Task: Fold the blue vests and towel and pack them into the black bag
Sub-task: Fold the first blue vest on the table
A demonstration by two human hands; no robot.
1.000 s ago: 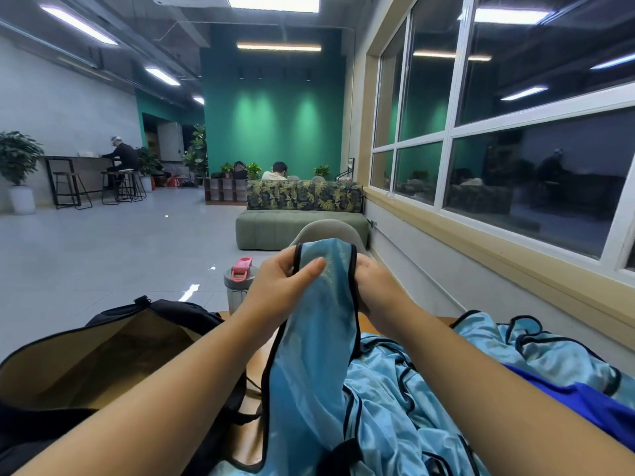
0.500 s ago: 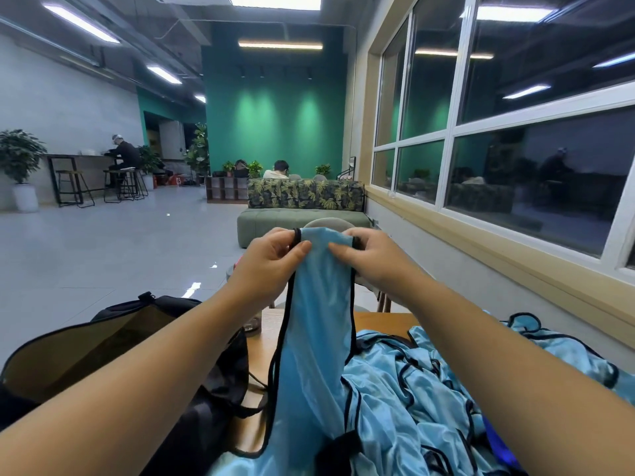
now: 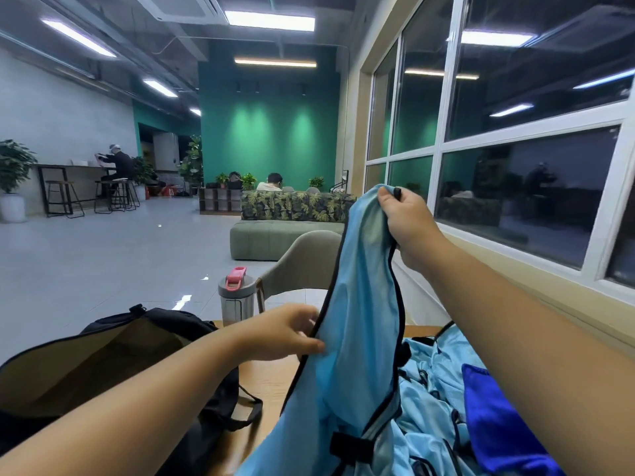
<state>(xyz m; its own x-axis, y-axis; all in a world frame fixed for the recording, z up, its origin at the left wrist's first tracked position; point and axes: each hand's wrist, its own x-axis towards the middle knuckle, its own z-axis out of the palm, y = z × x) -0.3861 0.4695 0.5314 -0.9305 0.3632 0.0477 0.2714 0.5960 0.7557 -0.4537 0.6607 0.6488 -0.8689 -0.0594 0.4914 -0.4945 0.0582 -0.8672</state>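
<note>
**Blue vest held up high to find its shape**

Light blue fabric with black binding is lifted above the desk [image 3: 271, 376] so that it can hang freely and straighten under its own weight. The vest [image 3: 357, 338] is gripped at its top by the right hand [image 3: 402, 218], whose fingers are curled round the strap end; the height of this hand seems chosen so that the long body of the garment is pulled clear of the pile [image 3: 429, 383] below. The left hand [image 3: 285, 333] is placed lower, at the left black edge, where the thumb and fingers are closed lightly on the binding. This lower hold is judged to serve for finding the side seam, so that the two edges can be brought together for a first fold.

More vests of the same colour are left crumpled on the desk at the right, and the darker blue towel [image 3: 498, 420] lies on them, partly hidden by the right forearm. They are kept near, it seems, to be taken one after another.

The bag [image 3: 103, 355] stands just beside the vests on the left, with its mouth wide open and its tan lining shown, ready to receive folded pieces. Nothing can be seen inside it from this angle. A bottle [image 3: 237, 297] stands behind the bag, out of the working area.
</note>
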